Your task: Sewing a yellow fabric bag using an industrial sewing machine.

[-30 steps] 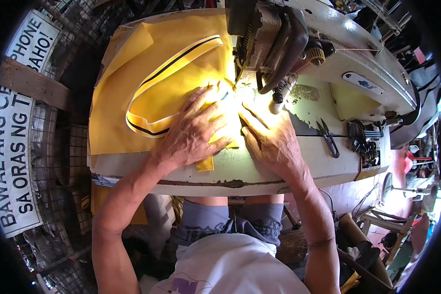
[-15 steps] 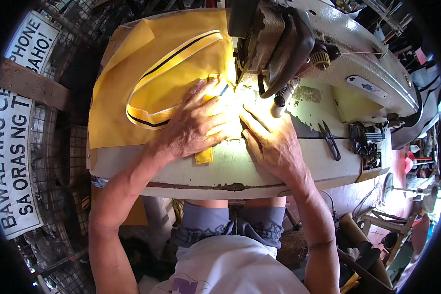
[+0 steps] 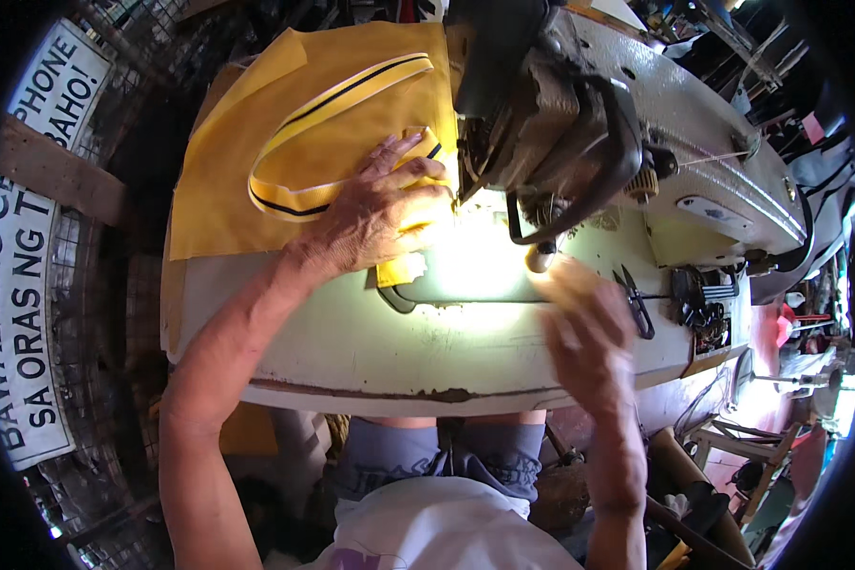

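A white sign with dark lettering (image 3: 28, 256) is hanging at the far left, beside the pale table (image 3: 351, 342). A sheet of yellow fabric (image 3: 247, 180) is lying across the table's left and rear part, and a yellow band with a dark stripe (image 3: 337, 95) is curling in a loop on top of it. The left hand (image 3: 370, 214) is pressing flat on that fabric with fingers spread, not closed around anything, its fingertips reaching just beside the head of the grey sewing machine (image 3: 579, 123). The right hand (image 3: 584, 323) is hovering, blurred, above the table's front right part, clear of the fabric; whether it is grasping anything cannot be told. Just to its right, small dark scissors (image 3: 635, 302) are lying on the table.
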`<state>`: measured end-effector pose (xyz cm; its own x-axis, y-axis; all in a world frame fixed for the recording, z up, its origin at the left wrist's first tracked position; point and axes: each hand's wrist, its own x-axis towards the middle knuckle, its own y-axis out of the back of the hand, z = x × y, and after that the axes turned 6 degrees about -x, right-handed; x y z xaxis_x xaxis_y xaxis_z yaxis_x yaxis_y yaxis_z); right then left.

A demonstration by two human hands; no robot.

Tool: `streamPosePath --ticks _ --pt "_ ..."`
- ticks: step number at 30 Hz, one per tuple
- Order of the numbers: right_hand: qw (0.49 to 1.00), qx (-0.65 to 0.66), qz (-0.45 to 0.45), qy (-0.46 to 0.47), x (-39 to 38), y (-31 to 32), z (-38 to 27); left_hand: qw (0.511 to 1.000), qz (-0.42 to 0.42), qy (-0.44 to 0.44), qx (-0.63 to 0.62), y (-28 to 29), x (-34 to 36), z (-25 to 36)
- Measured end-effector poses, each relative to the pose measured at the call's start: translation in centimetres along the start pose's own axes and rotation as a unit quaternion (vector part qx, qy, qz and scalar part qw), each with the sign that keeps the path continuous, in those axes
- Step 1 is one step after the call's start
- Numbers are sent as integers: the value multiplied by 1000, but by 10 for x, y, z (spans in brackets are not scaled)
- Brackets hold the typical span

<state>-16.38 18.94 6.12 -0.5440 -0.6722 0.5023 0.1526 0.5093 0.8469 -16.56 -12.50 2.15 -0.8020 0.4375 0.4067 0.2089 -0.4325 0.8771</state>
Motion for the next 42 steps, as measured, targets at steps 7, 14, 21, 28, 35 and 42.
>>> streamPosePath --ticks 7,14,21,28,35,42 --pt "910 -311 153 -228 -32 162 128 1000 17 7 -24 7 13 -20" --pt "924 -253 153 -242 0 234 352 999 0 26 27 22 12 -24" --pt "931 11 111 -347 -32 242 456 997 -65 -4 29 15 49 -58" --pt "847 -323 266 -328 -74 166 422 997 -29 71 29 -2 27 -52" --pt "935 -343 -65 -59 -14 273 493 934 37 301 190 15 -21 -36" --pt "959 -59 244 -127 -37 157 354 899 -103 352 238 62 -80 10"
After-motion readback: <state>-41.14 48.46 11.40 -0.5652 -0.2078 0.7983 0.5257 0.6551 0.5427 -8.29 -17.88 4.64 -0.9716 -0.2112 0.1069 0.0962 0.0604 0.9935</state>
